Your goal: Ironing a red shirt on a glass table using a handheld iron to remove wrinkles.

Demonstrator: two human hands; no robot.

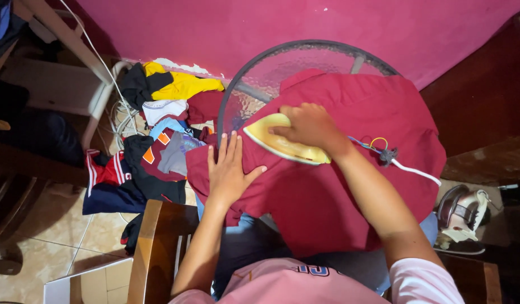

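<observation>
nearest the camera, a pale pink top is seen at the lower edge of the view, with blue cloth over the lap below it. a wooden chair back (153, 247) stands at the lower left, on a floor of beige tiles (46, 225). a second iron, white and dark, (461, 217) rests on a dark surface at the lower right.

the work surface is a round table with a textured glass top and a dark rim (254, 79). a dark red shirt (327, 186) is spread flat over most of it and hangs over the near edge; the cloth is plain, lightly creased, and its collar lies toward the far side.

the left hand (229, 171) is laid flat on the shirt near its left edge, fingers extended and spread, gripping nothing. the right hand (310, 126) is clenched around the handle of a yellow iron (279, 143), which is pressed sole-down on the middle of the shirt, tip toward the left. the iron's cord (409, 168), white with a taped dark joint and bare coloured wires, is trailed across the shirt to the right.

beyond the left side of the table, a pile of clothes (153, 135) in yellow, black, white, red and navy is heaped on the floor. a white frame and cables (110, 93) stand beside it. the far wall (243, 25) is painted deep pink.
</observation>
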